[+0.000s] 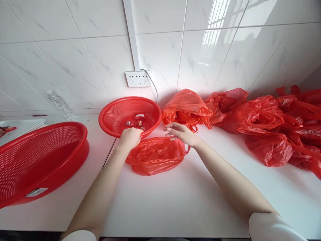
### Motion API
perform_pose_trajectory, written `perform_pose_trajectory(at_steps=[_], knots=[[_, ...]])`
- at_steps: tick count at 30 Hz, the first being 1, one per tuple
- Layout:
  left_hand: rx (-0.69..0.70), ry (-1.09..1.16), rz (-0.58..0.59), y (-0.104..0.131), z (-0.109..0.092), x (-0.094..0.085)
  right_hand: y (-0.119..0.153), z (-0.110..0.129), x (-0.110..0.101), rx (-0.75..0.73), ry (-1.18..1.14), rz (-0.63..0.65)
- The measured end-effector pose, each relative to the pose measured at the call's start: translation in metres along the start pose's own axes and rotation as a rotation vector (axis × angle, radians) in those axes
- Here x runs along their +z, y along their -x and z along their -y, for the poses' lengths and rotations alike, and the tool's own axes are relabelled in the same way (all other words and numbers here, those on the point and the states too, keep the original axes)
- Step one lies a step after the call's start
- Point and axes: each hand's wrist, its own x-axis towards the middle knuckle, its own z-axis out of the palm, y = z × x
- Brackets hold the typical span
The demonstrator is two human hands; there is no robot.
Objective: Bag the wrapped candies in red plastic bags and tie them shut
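Note:
My left hand (130, 138) is closed at the near rim of a round red basket (114, 115), with its fingers pressed together; what they hold, if anything, is hidden. Several small wrapped items (139, 123) lie inside that basket. An open red plastic bag (156, 159) rests on the white table just below both hands. My right hand (182, 133) is over the right side of this bag, fingers apart and holding nothing. A loop of the bag shows beside the right wrist.
A larger red basket (50, 157) stands at the left, near white trays (25, 129) and a clear plastic bottle (61, 104). Filled red bags (263, 117) line the right back. A socket panel (137, 79) with a cable is on the tiled wall.

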Motion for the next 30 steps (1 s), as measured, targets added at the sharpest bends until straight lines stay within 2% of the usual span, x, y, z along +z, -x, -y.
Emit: perform_pose_trajectory(at_steps=[3,6,9,13,17,20,22,25,26,28,30], knots=[[0.041,0.007,0.018,0.004,-0.006,0.002,-0.008,-0.007,-0.004,0.079,-0.231,-0.085],[0.084,0.034,0.016,0.006,-0.008,0.014,-0.015,-0.012,-0.008,0.108,-0.416,-0.179],[0.151,0.110,-0.031,0.010,-0.006,0.034,-0.017,-0.017,-0.011,0.128,-0.442,-0.353],[0.299,0.170,-0.120,0.014,-0.005,0.050,-0.018,-0.021,-0.007,0.182,-0.379,-0.322],[0.397,0.130,-0.213,0.021,-0.011,0.034,-0.018,-0.018,-0.007,0.189,-0.338,-0.394],[0.462,0.133,-0.321,0.036,-0.013,0.019,-0.016,-0.011,-0.016,0.170,-0.308,-0.411],[0.394,0.150,-0.408,0.050,-0.010,0.016,-0.014,-0.006,-0.026,0.161,-0.294,-0.415],[0.049,0.135,-0.493,0.067,0.003,0.018,-0.009,-0.001,-0.040,0.127,-0.251,-0.418],[-0.091,0.138,-0.454,0.070,0.008,0.019,-0.007,0.000,-0.044,0.104,-0.227,-0.421],[-0.313,0.202,-0.227,0.072,0.017,0.019,-0.003,0.003,-0.051,0.055,-0.175,-0.425],[-0.393,0.349,0.019,0.070,0.022,0.022,0.001,0.005,-0.056,0.019,-0.136,-0.431]])
